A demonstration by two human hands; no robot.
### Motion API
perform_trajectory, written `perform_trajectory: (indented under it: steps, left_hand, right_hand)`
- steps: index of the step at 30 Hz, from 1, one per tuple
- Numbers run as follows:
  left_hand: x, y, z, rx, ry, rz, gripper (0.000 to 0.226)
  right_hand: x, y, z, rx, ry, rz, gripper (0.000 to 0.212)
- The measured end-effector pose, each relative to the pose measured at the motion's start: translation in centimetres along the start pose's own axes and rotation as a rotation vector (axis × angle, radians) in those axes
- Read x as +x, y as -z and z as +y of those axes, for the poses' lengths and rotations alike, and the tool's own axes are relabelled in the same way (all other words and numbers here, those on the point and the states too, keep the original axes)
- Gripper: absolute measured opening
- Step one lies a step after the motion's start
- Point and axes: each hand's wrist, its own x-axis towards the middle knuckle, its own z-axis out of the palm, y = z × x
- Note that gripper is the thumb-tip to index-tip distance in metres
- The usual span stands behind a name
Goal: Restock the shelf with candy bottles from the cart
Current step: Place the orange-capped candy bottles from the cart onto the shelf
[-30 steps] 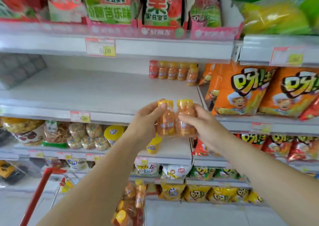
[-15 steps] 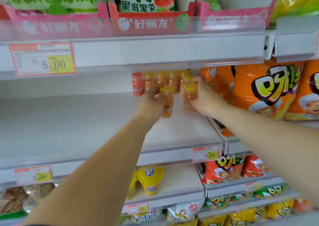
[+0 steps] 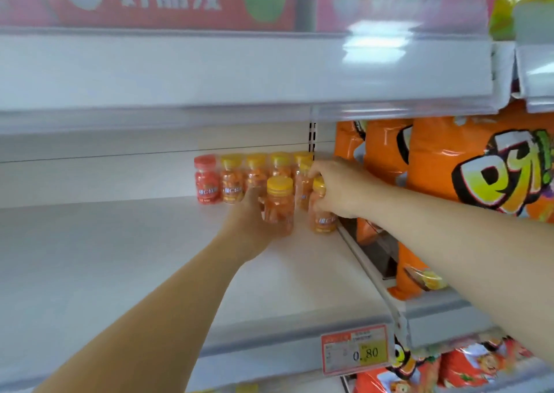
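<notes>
Both my arms reach deep into the white shelf (image 3: 120,257). My left hand (image 3: 248,221) grips an orange candy bottle with a yellow cap (image 3: 280,203), standing on the shelf in front of the back row. My right hand (image 3: 338,188) grips a second yellow-capped orange bottle (image 3: 322,215) at the shelf's right edge, its base on the shelf. Behind them a row of bottles (image 3: 232,179) lines the back wall: one red-capped bottle (image 3: 206,179) at the left end, then several yellow-capped ones. The cart is out of view.
A metal divider rail (image 3: 368,269) bounds the shelf on the right; beyond it stand orange snack bags (image 3: 479,164). The upper shelf's front edge (image 3: 239,68) hangs low overhead, with pink boxes above. A price tag reading 0.80 (image 3: 356,349) sits on the front lip.
Both hands have carried their bottles from in front of the shelf to its back right corner and lowered them onto the shelf before the back row. The camera has moved closer.
</notes>
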Motion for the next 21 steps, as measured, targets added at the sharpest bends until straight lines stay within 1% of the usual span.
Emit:
perform_trajectory:
  steps: [2,3,5,7,9,11,14,16,21]
  left_hand:
    - [0.6,-0.1,0.2,0.075,0.022,0.016,0.062]
    - [1.0,-0.3,0.4,0.125,0.02,0.024,0.058]
    - [1.8,-0.6,0.8,0.181,-0.006,0.055,0.057]
    - [2.5,-1.1,0.9,0.191,0.0,0.11,0.057]
    - [3.2,-1.5,1.0,0.226,0.015,0.151,0.055]
    - [3.8,-1.7,1.1,0.258,0.015,0.17,0.056]
    - [4.6,-1.7,1.2,0.304,0.016,0.174,0.055]
    - [5.2,-1.7,1.1,0.332,0.019,0.179,0.053]
    - [5.9,-2.0,1.0,0.371,0.026,0.2,0.051]
  right_hand:
    - [0.4,0.2,0.1,-0.016,0.009,-0.034,0.036]
    - [0.6,0.1,0.1,-0.024,0.014,-0.018,0.035]
    - [1.0,-0.3,0.0,-0.042,0.025,0.065,0.035]
    - [1.4,-1.0,0.0,-0.053,0.023,0.127,0.044]
    - [1.7,-1.4,0.1,-0.05,0.019,0.13,0.054]
    - [1.7,-1.4,0.3,-0.038,0.024,0.111,0.059]
    - [1.6,-1.4,0.5,-0.032,0.032,0.112,0.063]
    - [1.6,-1.5,0.8,-0.024,0.032,0.124,0.062]
    - [1.4,-2.0,0.9,-0.044,0.023,0.178,0.066]
